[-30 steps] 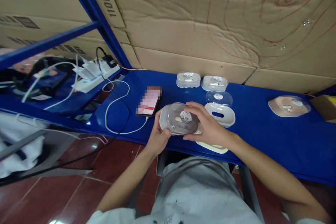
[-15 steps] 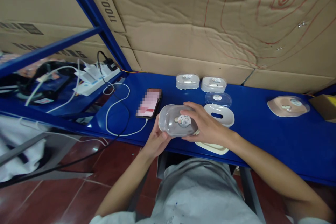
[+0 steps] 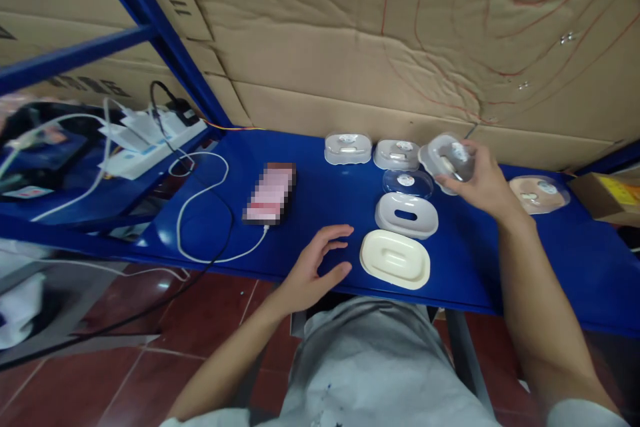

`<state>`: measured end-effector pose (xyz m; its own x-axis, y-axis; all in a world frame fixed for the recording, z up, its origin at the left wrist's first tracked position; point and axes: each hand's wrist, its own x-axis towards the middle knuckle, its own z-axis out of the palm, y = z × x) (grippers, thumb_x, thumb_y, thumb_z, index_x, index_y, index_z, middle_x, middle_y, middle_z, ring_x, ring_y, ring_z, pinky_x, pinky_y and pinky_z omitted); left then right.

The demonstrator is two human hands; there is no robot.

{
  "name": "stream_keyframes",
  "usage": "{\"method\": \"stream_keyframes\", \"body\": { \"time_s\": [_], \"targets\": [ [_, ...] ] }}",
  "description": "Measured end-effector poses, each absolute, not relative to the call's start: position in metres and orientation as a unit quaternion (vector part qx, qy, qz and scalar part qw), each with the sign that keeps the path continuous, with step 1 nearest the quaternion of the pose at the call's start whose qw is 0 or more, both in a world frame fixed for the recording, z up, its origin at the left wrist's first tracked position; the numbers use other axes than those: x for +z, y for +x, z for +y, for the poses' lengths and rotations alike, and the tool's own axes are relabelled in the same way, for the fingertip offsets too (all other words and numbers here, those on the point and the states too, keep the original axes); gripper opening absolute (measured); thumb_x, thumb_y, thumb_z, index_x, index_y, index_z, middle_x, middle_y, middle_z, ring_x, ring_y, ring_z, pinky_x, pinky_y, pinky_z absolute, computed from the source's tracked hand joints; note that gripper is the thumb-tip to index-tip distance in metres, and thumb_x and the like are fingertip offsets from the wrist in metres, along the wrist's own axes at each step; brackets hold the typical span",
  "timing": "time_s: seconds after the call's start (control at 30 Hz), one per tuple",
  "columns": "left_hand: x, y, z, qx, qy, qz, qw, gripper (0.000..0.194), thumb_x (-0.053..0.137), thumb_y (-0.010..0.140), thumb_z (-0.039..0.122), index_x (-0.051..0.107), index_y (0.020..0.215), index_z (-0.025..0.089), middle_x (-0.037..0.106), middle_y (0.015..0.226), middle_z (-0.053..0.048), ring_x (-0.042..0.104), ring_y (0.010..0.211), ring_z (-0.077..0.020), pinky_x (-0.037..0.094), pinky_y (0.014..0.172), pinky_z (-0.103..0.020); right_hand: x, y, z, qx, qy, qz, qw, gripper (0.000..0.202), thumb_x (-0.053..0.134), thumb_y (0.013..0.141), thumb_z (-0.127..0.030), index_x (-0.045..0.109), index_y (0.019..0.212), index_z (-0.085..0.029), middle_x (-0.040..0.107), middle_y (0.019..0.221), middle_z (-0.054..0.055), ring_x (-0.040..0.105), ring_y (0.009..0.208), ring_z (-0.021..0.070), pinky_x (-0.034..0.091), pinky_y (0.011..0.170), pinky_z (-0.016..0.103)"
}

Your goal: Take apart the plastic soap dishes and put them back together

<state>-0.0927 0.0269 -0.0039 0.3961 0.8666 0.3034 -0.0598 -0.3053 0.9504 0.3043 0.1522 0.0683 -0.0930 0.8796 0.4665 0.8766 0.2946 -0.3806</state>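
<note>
My right hand [image 3: 480, 180] grips a small oval plastic box with a clear lid [image 3: 447, 159] and a round label, tilted at the back of the blue table. Whether the box touches the table I cannot tell. My left hand [image 3: 320, 270] holds nothing, its fingers apart over the table's front. Just right of it lies a cream oval tray [image 3: 395, 259]. Behind the tray sit a white oval piece with a slot [image 3: 407, 215] and a loose clear lid [image 3: 407, 183] with a round label.
Two similar lidded boxes [image 3: 348, 149] [image 3: 397, 155] stand along the cardboard wall. A pinkish lidded box [image 3: 539, 195] is at the right, near a cardboard carton [image 3: 603, 197]. A phone [image 3: 271, 193] on a white cable lies left. Beyond it is a power strip [image 3: 155, 147].
My right hand has carried the lidded box from the front of the table to the back right. My left hand has let go of it and opened. The cream tray is now uncovered.
</note>
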Motion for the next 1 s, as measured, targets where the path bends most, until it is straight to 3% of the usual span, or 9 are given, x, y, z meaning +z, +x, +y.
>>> {"method": "stream_keyframes", "body": {
  "time_s": [0.17, 0.33, 0.47, 0.57, 0.67, 0.83, 0.9, 1.0],
  "targets": [
    [0.0, -0.089, 0.021, 0.31, 0.815, 0.32, 0.37, 0.074, 0.076, 0.095, 0.036, 0.041, 0.161, 0.036, 0.045, 0.167, -0.013, 0.042, 0.155, -0.0361, 0.036, 0.127, -0.061, 0.035, 0.357, 0.173, 0.033, -0.667, -0.69, 0.279, 0.093, 0.087, 0.074, -0.065, 0.052, 0.144, -0.014, 0.063, 0.135, 0.029, 0.06, 0.125, 0.0426, 0.049, 0.103, 0.056],
    [0.003, -0.079, 0.022, 0.261, 0.867, 0.308, 0.292, 0.076, 0.075, 0.096, 0.039, 0.039, 0.163, 0.038, 0.037, 0.173, -0.01, 0.031, 0.161, -0.0388, 0.024, 0.13, -0.068, 0.025, 0.356, 0.18, 0.046, -0.706, -0.668, 0.231, 0.102, 0.089, 0.069, -0.068, 0.052, 0.146, -0.012, 0.062, 0.132, 0.033, 0.06, 0.123, 0.0481, 0.047, 0.101, 0.066],
    [-0.001, -0.075, 0.023, 0.243, 0.887, 0.308, 0.245, 0.068, 0.073, 0.096, 0.045, 0.048, 0.158, 0.034, 0.037, 0.173, -0.014, 0.031, 0.161, -0.0389, 0.024, 0.129, -0.069, 0.052, 0.327, 0.161, -0.014, -0.692, -0.692, 0.207, 0.098, 0.081, 0.078, -0.073, 0.049, 0.154, -0.019, 0.048, 0.157, 0.032, 0.043, 0.146, 0.056, 0.033, 0.11, 0.08],
    [-0.006, -0.073, 0.022, 0.25, 0.886, 0.321, 0.221, 0.05, 0.071, 0.097, 0.045, 0.06, 0.143, 0.029, 0.046, 0.167, -0.016, 0.038, 0.158, -0.0383, 0.027, 0.128, -0.068, 0.079, 0.285, 0.134, -0.003, -0.58, -0.769, 0.269, 0.079, 0.065, 0.096, -0.064, 0.042, 0.161, -0.024, 0.05, 0.161, 0.019, 0.048, 0.149, 0.0431, 0.038, 0.118, 0.07],
    [-0.009, -0.073, 0.021, 0.286, 0.865, 0.338, 0.235, 0.03, 0.073, 0.097, 0.04, 0.067, 0.124, 0.027, 0.053, 0.161, -0.015, 0.046, 0.153, -0.0369, 0.03, 0.127, -0.068, 0.087, 0.249, 0.111, 0.109, -0.45, -0.861, 0.209, 0.068, 0.063, 0.1, -0.057, 0.044, 0.16, -0.032, 0.057, 0.159, 0.01, 0.053, 0.147, 0.0372, 0.043, 0.12, 0.063],
    [-0.003, -0.081, 0.021, 0.373, 0.789, 0.362, 0.326, 0.023, 0.077, 0.093, 0.031, 0.066, 0.112, 0.025, 0.053, 0.153, -0.015, 0.052, 0.145, -0.0348, 0.042, 0.121, -0.059, 0.06, 0.24, 0.104, 0.178, -0.443, -0.875, 0.082, 0.081, 0.08, 0.087, -0.06, 0.051, 0.158, -0.034, 0.045, 0.167, 0.014, 0.043, 0.154, 0.0435, 0.042, 0.118, 0.07],
    [0.001, -0.084, 0.02, 0.409, 0.741, 0.364, 0.388, 0.025, 0.081, 0.09, 0.03, 0.066, 0.109, 0.025, 0.05, 0.152, -0.014, 0.056, 0.139, -0.0328, 0.051, 0.114, -0.051, 0.052, 0.243, 0.109, 0.176, -0.455, -0.87, 0.078, 0.084, 0.085, 0.083, -0.054, 0.052, 0.157, -0.031, 0.042, 0.169, 0.016, 0.04, 0.155, 0.0451, 0.042, 0.117, 0.071],
    [0.003, -0.083, 0.02, 0.486, 0.619, 0.37, 0.494, 0.028, 0.085, 0.086, 0.029, 0.063, 0.103, 0.024, 0.045, 0.156, -0.012, 0.065, 0.123, -0.0273, 0.062, 0.095, -0.041, 0.057, 0.241, 0.112, 0.173, -0.444, -0.871, 0.123, 0.077, 0.084, 0.084, -0.053, 0.056, 0.152, -0.03, 0.051, 0.162, 0.015, 0.043, 0.153, 0.0427, 0.042, 0.119, 0.068]
  ]
}}
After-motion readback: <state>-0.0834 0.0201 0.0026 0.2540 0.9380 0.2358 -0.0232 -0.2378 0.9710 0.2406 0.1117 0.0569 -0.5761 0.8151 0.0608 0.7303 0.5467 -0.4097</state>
